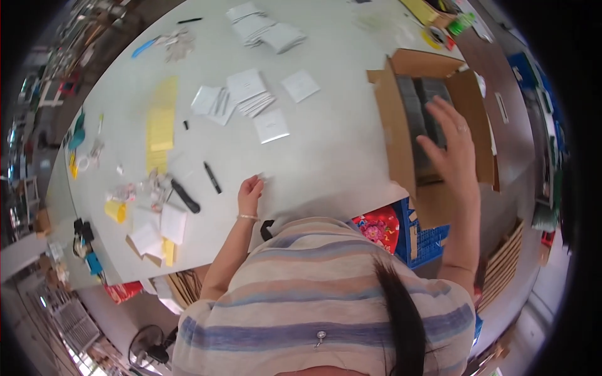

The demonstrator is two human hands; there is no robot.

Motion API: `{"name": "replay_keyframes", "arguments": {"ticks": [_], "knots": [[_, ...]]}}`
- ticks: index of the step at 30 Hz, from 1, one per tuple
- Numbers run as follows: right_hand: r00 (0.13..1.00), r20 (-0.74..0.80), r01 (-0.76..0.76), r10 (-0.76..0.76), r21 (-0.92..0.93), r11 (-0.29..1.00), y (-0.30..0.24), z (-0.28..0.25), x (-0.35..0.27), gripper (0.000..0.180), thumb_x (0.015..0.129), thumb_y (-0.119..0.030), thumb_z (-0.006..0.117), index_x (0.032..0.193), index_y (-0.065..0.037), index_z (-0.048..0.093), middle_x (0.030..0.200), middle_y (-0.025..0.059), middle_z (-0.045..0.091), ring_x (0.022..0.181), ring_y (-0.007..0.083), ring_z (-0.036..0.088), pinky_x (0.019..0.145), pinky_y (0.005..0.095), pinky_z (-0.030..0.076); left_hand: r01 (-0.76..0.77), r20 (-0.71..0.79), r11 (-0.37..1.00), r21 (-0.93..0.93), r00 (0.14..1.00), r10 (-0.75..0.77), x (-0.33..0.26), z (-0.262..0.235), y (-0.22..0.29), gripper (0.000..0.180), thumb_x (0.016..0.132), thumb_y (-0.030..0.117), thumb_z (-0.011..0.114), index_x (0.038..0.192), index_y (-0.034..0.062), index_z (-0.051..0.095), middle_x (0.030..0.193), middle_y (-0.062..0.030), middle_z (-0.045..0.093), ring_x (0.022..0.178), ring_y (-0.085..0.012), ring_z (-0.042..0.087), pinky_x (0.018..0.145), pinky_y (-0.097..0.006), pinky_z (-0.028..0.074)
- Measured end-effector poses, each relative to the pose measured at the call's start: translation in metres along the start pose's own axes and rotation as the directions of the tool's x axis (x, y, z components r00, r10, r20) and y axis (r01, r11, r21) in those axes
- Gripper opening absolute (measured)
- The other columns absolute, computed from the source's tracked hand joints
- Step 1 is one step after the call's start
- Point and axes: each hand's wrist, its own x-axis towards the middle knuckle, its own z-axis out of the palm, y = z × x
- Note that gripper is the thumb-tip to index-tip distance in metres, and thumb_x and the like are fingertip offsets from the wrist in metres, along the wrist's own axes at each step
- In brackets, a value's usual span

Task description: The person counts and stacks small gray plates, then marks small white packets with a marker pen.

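My left hand (251, 193) is closed near the table's front edge, its fingertips pinching a small pale piece too blurred to name. Over the open cardboard box (390, 135) on the right, my right hand (448, 138) is spread with nothing in it. Beneath those fingers, rows of dark flat pieces (411, 103) stand packed in the box. Beyond my left hand lie a stack of white square packets (249, 88), a single packet (271, 127) and another packet (301, 86) to the right. A black marker (212, 178) rests to the left of my left hand.
Yellow sheets (161, 122), a black-handled tool (185, 197) and a yellow cup-like piece (115, 211) are on the left. More white packets (266, 28) lie at the far side. Tape rolls (434, 37) sit far right. A blue crate (426, 241) stands below the table edge.
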Motion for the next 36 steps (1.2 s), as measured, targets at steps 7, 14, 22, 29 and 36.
{"name": "replay_keyframes", "arguments": {"ticks": [7,14,22,29,36], "knots": [[0.862,0.42,0.147,-0.285,0.331,0.932,-0.105,0.268,0.045,0.043,0.074,-0.029,0.074,0.109,-0.005,0.062,0.129,0.0152,0.051,0.125,0.0315,0.043,0.101,0.0414,0.036,-0.197,-0.006,0.974,0.107,0.98,0.199,0.081,-0.028,0.026,0.049,0.079,0.027,0.07,0.118,-0.0003,0.056,0.106,-0.0101,0.063,0.09,-0.0177,0.06,0.079,-0.028,0.048],[0.724,0.543,0.348,-0.425,0.245,0.905,-0.1,0.348,0.081,0.078,0.067,-0.035,0.077,0.132,-0.009,0.041,0.138,0.0188,0.037,0.129,0.0366,0.034,0.104,0.0432,0.031,-0.34,-0.017,0.85,0.403,0.925,0.379,0.151,-0.048,0.084,0.055,0.073,0.032,0.073,0.116,0.0017,0.058,0.113,-0.0171,0.061,0.094,-0.0255,0.061,0.084,-0.035,0.049],[0.75,0.548,0.384,-0.37,0.095,0.919,-0.115,0.315,0.064,0.062,0.067,-0.028,0.076,0.12,-0.01,0.049,0.118,0.0168,0.046,0.11,0.0368,0.044,0.097,0.044,0.034,-0.106,-0.119,0.977,-0.187,0.989,0.085,0.177,0.0,0.09,0.046,0.079,0.029,0.07,0.114,0.0019,0.057,0.103,-0.0086,0.064,0.081,-0.0173,0.061,0.071,-0.028,0.049],[0.707,0.637,-0.374,-0.307,0.705,0.602,-0.107,0.325,0.095,0.039,0.08,-0.008,0.063,0.117,-0.008,0.052,0.112,0.014,0.056,0.1,0.0228,0.058,0.086,0.0332,0.047,-0.007,-0.216,0.845,-0.535,0.968,-0.129,0.114,0.036,0.059,0.039,0.086,0.029,0.063,0.114,0.0033,0.053,0.093,-0.0036,0.06,0.076,-0.0113,0.057,0.063,-0.026,0.047],[0.799,0.562,-0.281,-0.213,0.663,0.694,-0.13,0.337,0.231,0.041,0.079,-0.008,0.062,0.119,-0.012,0.054,0.106,0.0101,0.059,0.103,0.0196,0.055,0.088,0.032,0.044,0.213,0.053,0.73,-0.65,0.97,-0.236,0.106,0.078,0.079,0.059,0.087,0.045,0.06,0.122,-0.0008,0.046,0.112,-0.0112,0.056,0.095,-0.0179,0.056,0.079,-0.029,0.046]]}}
